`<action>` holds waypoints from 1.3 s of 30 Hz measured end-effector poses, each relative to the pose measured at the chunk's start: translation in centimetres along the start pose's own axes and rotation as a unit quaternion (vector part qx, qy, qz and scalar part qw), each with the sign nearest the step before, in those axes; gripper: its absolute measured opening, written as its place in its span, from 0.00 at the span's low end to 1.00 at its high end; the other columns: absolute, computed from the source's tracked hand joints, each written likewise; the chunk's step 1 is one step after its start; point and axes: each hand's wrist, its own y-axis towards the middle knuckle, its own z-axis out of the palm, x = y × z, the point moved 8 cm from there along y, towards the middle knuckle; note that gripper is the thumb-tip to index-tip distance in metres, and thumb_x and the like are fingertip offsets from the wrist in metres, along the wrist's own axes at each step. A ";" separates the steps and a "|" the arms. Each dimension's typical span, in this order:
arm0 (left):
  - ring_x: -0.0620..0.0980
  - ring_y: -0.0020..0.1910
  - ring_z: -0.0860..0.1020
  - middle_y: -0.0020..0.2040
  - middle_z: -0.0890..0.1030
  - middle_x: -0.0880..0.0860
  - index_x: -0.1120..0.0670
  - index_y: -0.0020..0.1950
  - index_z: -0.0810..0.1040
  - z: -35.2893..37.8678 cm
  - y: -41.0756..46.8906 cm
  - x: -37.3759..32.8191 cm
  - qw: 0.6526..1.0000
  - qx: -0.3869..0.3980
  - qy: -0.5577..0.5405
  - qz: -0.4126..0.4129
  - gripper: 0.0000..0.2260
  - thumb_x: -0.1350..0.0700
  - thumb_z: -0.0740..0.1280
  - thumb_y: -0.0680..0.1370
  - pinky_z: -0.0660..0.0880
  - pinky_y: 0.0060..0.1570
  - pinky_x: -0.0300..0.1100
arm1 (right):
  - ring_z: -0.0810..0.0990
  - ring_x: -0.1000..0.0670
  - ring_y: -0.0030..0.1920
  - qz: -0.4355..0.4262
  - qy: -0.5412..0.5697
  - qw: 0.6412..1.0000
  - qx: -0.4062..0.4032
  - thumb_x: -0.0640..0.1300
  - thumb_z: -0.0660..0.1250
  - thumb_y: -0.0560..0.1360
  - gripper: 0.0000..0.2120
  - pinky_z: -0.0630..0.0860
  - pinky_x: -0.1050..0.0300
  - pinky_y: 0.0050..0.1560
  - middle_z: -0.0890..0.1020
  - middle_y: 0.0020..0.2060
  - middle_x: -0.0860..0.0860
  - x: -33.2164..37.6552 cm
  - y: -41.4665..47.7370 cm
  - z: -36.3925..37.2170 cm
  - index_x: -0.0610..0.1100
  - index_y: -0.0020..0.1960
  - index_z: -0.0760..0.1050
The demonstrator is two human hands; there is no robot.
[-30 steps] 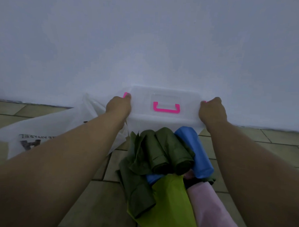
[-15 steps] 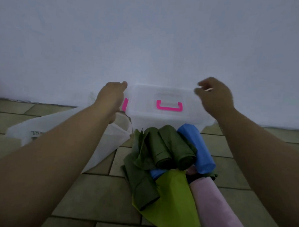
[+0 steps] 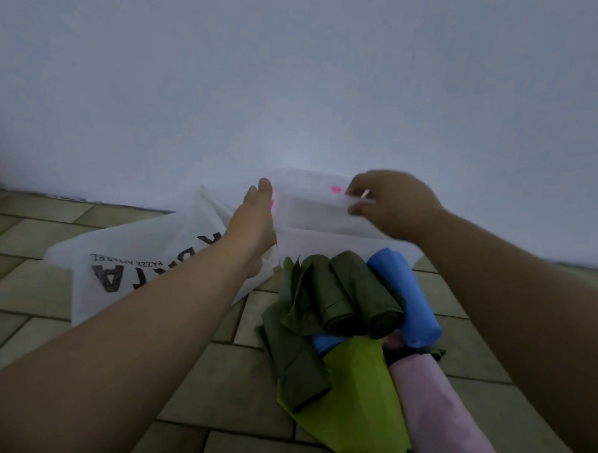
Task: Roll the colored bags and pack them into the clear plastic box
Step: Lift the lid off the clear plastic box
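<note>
Step in hand, as I read it: getting the lid (image 3: 308, 206) off the box (image 3: 324, 244) so packing can start. right hand (image 3: 394, 204) has fingers curled and clamped on the lid's right part, and the lid looks tipped up off the rim, but it's blurred so the exact grip is unclear. left hand (image 3: 256, 221) is flat, fingers straight and together, at the box's left end by a pink latch (image 3: 272, 203); can't tell if it touches the box or just sits beside it. To do it well: press that flat hand on the left end so the light box doesn't skate or tip, check both latches are free or the body comes up with the lid, lift clear, park the lid on the floor (image 3: 194, 393), not on the bags. Box sits at the floor's far edge, against the wall (image 3: 296, 89), with a white printed bag (image 3: 135, 263) just beside it on the left. It's clear plastic with pink fittings, hard to pick out against the pale wall, and its inside isn't visible. Bags lie heaped right at the box's near side: two green rolls (image 3: 349, 293) side by side, blue roll (image 3: 404, 296) right of them, dark green bag (image 3: 295, 363) and lime bag (image 3: 355, 400) loose beneath, pink roll (image 3: 436, 414) nearest the camera. Judging by that, some need rolling and nothing visibly packed yet
</note>
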 end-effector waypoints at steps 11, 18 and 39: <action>0.52 0.73 0.61 0.77 0.57 0.51 0.52 0.77 0.56 1.2 0.3 0.3 0.908 0.040 0.388 0.152 0.29 0.50 0.63 0.79 0.59 0.68 0.43 | 0.82 0.50 0.36 0.208 0.048 0.974 -0.075 0.58 0.74 0.63 0.10 0.78 0.54 0.36 0.83 0.35 0.55 -15.3 -9.7 -12.5 0.63 0.43 0.78; 0.53 0.72 0.63 0.77 0.59 0.50 0.50 0.76 0.58 1.1 0.4 0.4 0.913 0.029 0.380 0.145 0.28 0.49 0.64 0.78 0.61 0.68 0.45 | 0.76 0.44 0.34 0.308 -0.011 0.950 0.059 0.37 0.76 0.63 0.13 0.70 0.55 0.37 0.79 0.35 0.49 -20.5 -15.9 0.7 0.49 0.34 0.72; 0.54 0.76 0.50 0.78 0.47 0.53 0.44 0.75 0.58 2.0 -0.6 -0.1 0.852 0.035 0.447 0.270 0.30 0.48 0.66 0.77 0.52 0.72 0.49 | 0.75 0.42 0.54 0.250 0.015 0.968 0.022 0.42 0.75 0.64 0.26 0.70 0.52 0.51 0.74 0.55 0.46 -18.1 -14.2 4.1 0.47 0.60 0.71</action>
